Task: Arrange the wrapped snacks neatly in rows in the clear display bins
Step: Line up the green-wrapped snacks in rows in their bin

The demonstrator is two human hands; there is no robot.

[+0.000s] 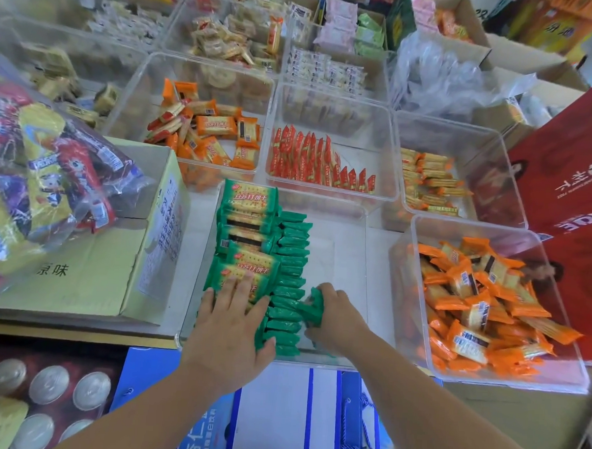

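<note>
I see the front clear bin [342, 261] dead centre, with the bin of loose orange snacks [482, 302] just beside it on the right. Inside the front bin, green snacks [291, 255] stand on edge in one row down the middle, and flat green packs [248, 222] are stacked along its left side, touching the row. Left hand [227, 327] lies on the flat packs with fingers straight, gripping nothing. Right hand [339, 317] has its fingers curled round a green pack [314, 304] at the row's near end.
</note>
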